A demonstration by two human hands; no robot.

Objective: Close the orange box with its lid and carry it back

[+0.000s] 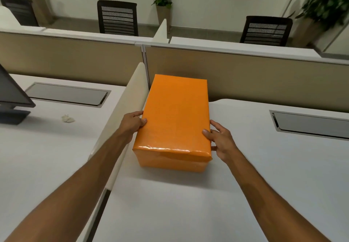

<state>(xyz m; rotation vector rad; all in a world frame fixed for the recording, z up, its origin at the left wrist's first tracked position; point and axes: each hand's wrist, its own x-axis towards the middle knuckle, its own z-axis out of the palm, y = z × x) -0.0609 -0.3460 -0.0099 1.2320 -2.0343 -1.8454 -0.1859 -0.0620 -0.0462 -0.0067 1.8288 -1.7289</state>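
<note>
Here the orange box point(174, 117) stands on the white desk point(188, 204) with its lid point(176, 109) already seated on top, the lid's glossy near edge overlapping the body below it. The box sits toward the far left corner of the desk surface, its left side just beside the cream divider panel point(122, 119) that runs along the desk's left edge, and its far end close to the beige partition point(264, 75) at the back edge. The left hand point(132, 123) presses against the box's left side near the front, thumb lying over the lid's top edge and the fingers hidden down the side. The right hand point(221, 139) mirrors it on the right side, thumb on the lid's top edge and fingers spread along the wall, so the box is clasped between the two palms while its base rests on the desk. A recessed grey cable tray point(311, 126) is set into the desk toward its far right edge, well apart from the box. On the neighbouring desk to the left lie a crumpled scrap of paper point(68, 119) and the corner of a dark monitor point(11, 94).
</note>
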